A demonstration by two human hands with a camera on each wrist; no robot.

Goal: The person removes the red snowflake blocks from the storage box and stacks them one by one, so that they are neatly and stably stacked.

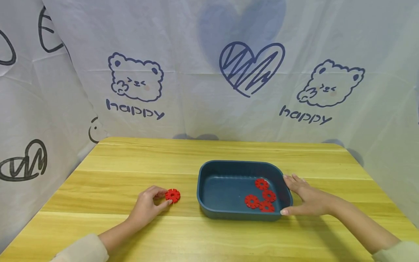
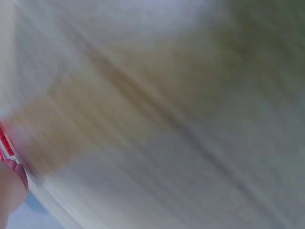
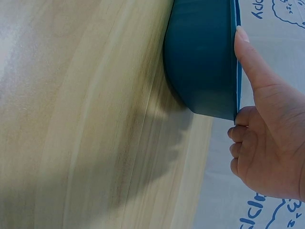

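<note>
At the left of the head view, my left hand (image 1: 148, 206) pinches a red notched interlocking disc (image 1: 172, 195) between thumb and fingers, low over the table. Only a bit of that hand (image 2: 12, 188) and some red edges show in the left wrist view. My right hand (image 1: 307, 198) rests against the right end of a dark blue plastic bin (image 1: 237, 215), thumb at the front corner and the other fingers stretched along the end rim. Several red interlocking discs (image 1: 252, 201) lie flat inside the bin, at its right side.
The light wood table (image 1: 147, 156) carries the bin a little right of centre. Behind it hangs a pale cloth (image 1: 190, 91) with bear and heart drawings, and a similar cloth (image 1: 32, 102) hangs along the left side.
</note>
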